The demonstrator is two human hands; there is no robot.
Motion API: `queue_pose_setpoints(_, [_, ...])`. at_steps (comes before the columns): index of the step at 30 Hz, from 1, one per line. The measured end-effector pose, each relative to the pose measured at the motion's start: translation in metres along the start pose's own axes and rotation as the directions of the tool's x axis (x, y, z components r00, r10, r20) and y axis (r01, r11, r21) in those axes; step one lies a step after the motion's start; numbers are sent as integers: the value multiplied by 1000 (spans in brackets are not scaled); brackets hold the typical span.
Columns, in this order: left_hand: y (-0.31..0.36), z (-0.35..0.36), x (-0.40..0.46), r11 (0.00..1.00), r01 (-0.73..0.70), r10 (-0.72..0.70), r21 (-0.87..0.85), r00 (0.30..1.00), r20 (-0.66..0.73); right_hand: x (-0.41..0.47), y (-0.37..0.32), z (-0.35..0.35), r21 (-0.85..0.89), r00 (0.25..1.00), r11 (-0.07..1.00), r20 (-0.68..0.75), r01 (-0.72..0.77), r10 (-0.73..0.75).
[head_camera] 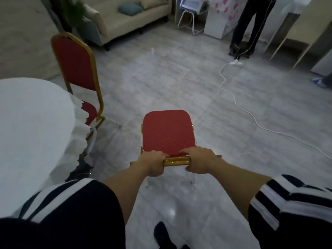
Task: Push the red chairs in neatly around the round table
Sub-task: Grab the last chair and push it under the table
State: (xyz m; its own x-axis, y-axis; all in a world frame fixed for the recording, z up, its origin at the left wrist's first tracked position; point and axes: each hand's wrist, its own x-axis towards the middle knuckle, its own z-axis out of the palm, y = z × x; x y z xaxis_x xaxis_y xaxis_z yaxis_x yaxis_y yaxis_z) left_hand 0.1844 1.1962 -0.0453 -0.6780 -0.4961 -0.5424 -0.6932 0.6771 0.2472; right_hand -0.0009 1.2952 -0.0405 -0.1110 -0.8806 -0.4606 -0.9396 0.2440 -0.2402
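Note:
A red chair [168, 131] with a gold frame stands on the open floor straight ahead of me, its seat pointing away from me. My left hand [152, 163] and my right hand [200, 161] both grip the gold top rail of its back. The round table [32, 123], covered with a white cloth, is at the left. A second red chair [76, 63] stands at the table's far side, its seat partly under the cloth's scalloped hem.
A white power cable [239, 105] snakes across the grey floor at right. A person's dark legs [248, 27] stand at the back right. A beige sofa [125, 17] and a white-legged chair [193, 17] line the back wall.

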Motion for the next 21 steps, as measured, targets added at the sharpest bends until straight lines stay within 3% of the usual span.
queue_pose_setpoints(3, [-4,-2,4,996,-4,6,-91,1000,19,4,3,-1,-31,1000,999,-20,24,-25])
queue_pose_setpoints(13, [2,-2,1,995,16,-24,-99,996,-83,16,13,-4,-62,995,994,40,94,-91])
queue_pose_setpoints(21, [38,-1,-10,963,186,-209,-196,973,-103,25,38,-15,-136,952,943,76,304,-296])
